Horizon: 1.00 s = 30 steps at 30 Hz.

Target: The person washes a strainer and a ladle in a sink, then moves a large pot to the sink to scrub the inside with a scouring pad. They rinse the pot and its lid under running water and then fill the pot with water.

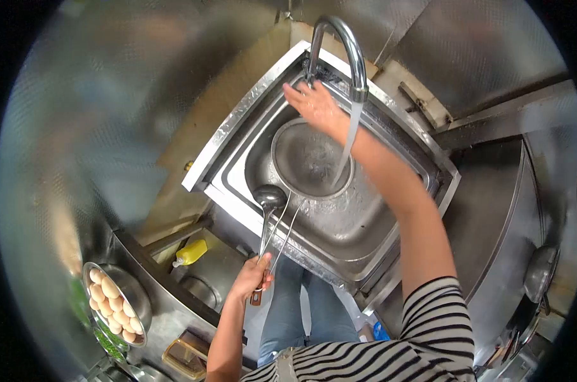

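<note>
My left hand (253, 277) is closed around the handle end of a metal ladle (270, 197), which has a brown grip. The long wire handle of a round mesh strainer (307, 159) runs into the same hand. The strainer's bowl lies in the metal sink (365, 239), and water from the curved faucet (358, 70) pours into it. My right hand (317, 108) reaches across the sink beside the faucet's base, fingers stretched out and apart, holding nothing. Whether it touches the faucet is hard to make out.
On the counter at lower left stands a metal bowl (143, 299) of eggs (113, 299). A yellow bottle (191, 252) lies left of the sink. Metal walls close in behind, and a dark steel unit (485, 191) stands at right, with a pan (540, 274) farther along.
</note>
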### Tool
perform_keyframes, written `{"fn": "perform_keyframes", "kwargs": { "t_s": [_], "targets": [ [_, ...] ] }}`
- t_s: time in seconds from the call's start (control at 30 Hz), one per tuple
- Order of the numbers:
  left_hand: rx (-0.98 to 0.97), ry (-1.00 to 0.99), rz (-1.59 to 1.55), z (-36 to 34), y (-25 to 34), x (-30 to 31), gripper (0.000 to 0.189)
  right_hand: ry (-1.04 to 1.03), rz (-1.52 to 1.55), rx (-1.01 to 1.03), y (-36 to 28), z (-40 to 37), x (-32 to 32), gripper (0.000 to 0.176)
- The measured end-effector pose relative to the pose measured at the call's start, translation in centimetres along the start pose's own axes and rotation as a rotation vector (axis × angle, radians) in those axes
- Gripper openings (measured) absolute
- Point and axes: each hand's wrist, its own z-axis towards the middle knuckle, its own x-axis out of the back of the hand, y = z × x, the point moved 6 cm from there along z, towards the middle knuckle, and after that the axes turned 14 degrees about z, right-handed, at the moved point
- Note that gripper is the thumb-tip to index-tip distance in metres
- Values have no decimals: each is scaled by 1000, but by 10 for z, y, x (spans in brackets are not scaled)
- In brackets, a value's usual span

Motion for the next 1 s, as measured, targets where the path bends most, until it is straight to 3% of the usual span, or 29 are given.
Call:
{"fn": "perform_keyframes", "kwargs": {
  "t_s": [0.03,0.1,0.17,0.2,0.27,0.3,0.37,0.4,0.43,0.47,0.53,0.6,0.63,0.7,0.73,0.77,0.83,0.93,1.0],
  "targets": [
    [-18,-2,13,-1,2,0,36,-34,-65,117,2,4,-5,30],
    [-12,-7,20,-1,3,-1,36,-150,-170,126,6,7,2,28],
    [8,-6,-19,0,0,-1,36,-400,-196,96,16,-4,6,30],
    [-11,-28,-36,0,0,-1,36,-122,-288,154,16,-18,12,26],
    [-9,-37,-54,-3,2,-5,36,-36,-154,50,-1,-30,26,23],
    [2,-51,-69,-5,3,-10,35,43,-13,-62,-14,-42,39,21],
    [-13,-61,-145,-9,8,-27,35,93,262,-590,-24,-85,36,25],
    [-23,-66,-213,-10,11,-39,34,48,377,-1020,-28,-117,23,28],
    [-35,-68,-218,-9,15,-50,34,-105,518,-1284,-35,-161,-11,30],
    [-29,-39,-264,-8,18,-60,35,-170,1179,-1637,-66,-202,-40,40],
    [-33,-3,-309,-16,31,-77,37,-444,1784,-1783,-155,-205,-14,41],
    [-109,-50,-361,-28,45,-95,34,-142,2389,-1455,-203,-204,-42,44],
    [-130,-44,-368,-31,45,-98,34,-154,2381,-1434,-212,-193,-36,44],
    [-190,41,-239,-32,38,-98,30,492,2620,-1351,-216,-171,-12,37],
    [-202,96,-240,-32,29,-93,30,522,2720,-1259,-216,-167,-9,42],
    [-202,111,-244,-35,20,-92,30,506,2734,-1253,-216,-171,-8,42],
    [-311,393,-109,-45,13,-77,33,359,2521,-1397,-205,-187,-9,48],
    [-339,390,-131,-72,-2,-65,32,368,2698,-1312,-170,-222,-13,56],
    [-368,360,-147,-95,4,-65,32,24,1826,-1667,-174,-231,26,59]
  ]
}}
